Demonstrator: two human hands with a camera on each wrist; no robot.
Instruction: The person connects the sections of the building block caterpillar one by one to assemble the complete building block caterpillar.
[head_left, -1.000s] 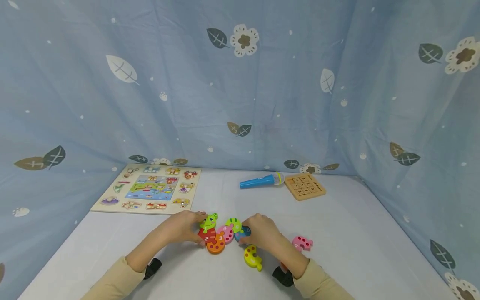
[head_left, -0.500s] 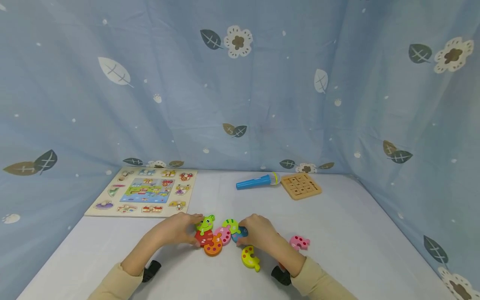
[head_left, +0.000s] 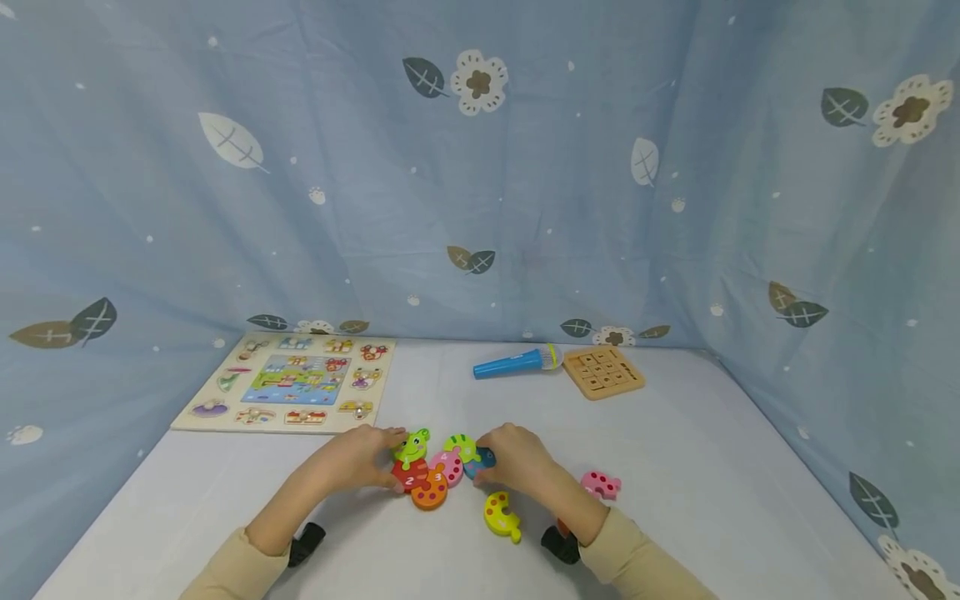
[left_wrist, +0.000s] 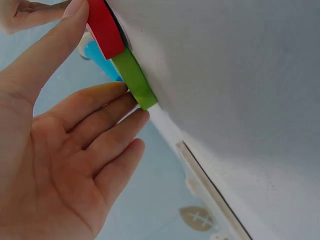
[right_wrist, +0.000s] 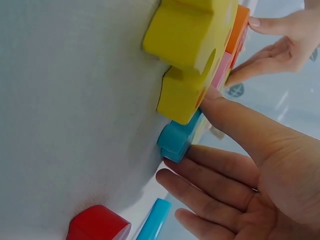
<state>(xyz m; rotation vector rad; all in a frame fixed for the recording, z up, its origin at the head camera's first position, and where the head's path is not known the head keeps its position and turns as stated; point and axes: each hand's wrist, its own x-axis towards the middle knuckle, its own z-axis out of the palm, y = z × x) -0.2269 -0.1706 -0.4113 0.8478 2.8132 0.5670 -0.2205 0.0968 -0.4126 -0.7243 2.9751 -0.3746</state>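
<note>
In the head view a wooden caterpillar number puzzle lies joined in a curve on the white table. Its green smiling head (head_left: 410,447) tops a red piece (head_left: 409,476); then come an orange piece (head_left: 430,493), a pink piece (head_left: 447,468) and a striped green piece (head_left: 460,447). My left hand (head_left: 356,458) holds the left end, thumb against the red piece and fingertips at the head's edge. At the other end my right hand (head_left: 517,458) pinches the blue piece (right_wrist: 176,141) between thumb and fingers, right beside the striped green one.
A loose yellow piece (head_left: 501,517) lies in front of my right hand. Another pink piece (head_left: 601,484) and a red piece (right_wrist: 97,223) lie by the right forearm. Farther back are a picture peg puzzle (head_left: 281,383), a blue toy microphone (head_left: 510,364) and a wooden number board (head_left: 604,372).
The head view has shifted slightly. Both hands keep their places on the joined pieces, and the blue piece and striped green piece have moved a touch away from me.
</note>
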